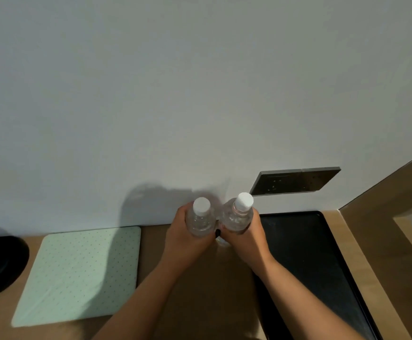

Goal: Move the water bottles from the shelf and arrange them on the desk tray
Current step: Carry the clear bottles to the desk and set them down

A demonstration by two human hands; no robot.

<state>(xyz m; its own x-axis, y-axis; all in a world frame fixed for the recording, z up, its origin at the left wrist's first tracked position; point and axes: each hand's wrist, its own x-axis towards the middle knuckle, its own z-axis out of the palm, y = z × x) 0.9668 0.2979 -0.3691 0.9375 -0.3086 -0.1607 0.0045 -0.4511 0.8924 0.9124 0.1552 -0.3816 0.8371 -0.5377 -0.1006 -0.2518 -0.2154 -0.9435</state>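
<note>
Each hand is gripping a bottle — left hand (pixel 187 238) and right hand (pixel 245 238), fingers clamped around them. The tray (pixel 305 253) is lying just right — best setting them down upright, side by side.

Plain pale wall (pixel 200 82) filling the upper view, dark socket plate (pixel 295 180) at three o'clock, wooden desk (pixel 212 278) below, dotted green mat (pixel 82 273) at eight o'clock, soft shadows, dim light

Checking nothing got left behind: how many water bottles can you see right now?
2: one water bottle in the left hand, one in the right hand, side by side above the desk; the shelf is out of view.
</note>
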